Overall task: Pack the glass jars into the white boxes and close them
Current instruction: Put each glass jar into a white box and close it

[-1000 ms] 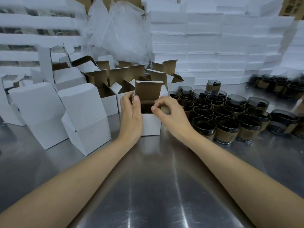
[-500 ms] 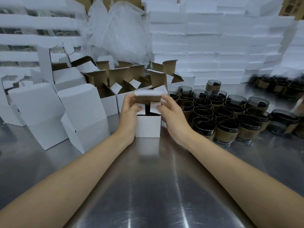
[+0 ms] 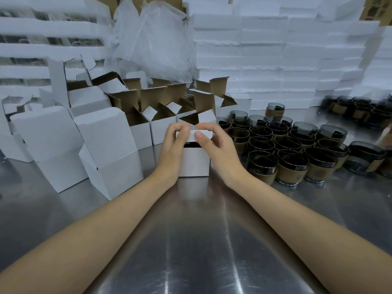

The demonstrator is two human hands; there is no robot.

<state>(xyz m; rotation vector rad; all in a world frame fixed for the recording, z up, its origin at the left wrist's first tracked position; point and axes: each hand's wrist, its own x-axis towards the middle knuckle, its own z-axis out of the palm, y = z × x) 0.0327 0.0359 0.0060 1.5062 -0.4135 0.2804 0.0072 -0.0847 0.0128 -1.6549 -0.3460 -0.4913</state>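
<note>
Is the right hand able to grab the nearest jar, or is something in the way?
Probably yes. The nearest jar stands right beside the right hand at the front of the bunch, nothing between them. But its fingers pinch the flap of the white box, so it must let go first.

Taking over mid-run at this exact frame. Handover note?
Left hand and right hand: fingers of both pinch the lid flap of the white box at table centre.
Lid flap is folded over but not tucked in: a dark gap shows under it. Contents are hidden.
Done: closed boxes stand at left.
Left: tuck this lid, then pack the glass jars on the right into the open boxes behind.
</note>
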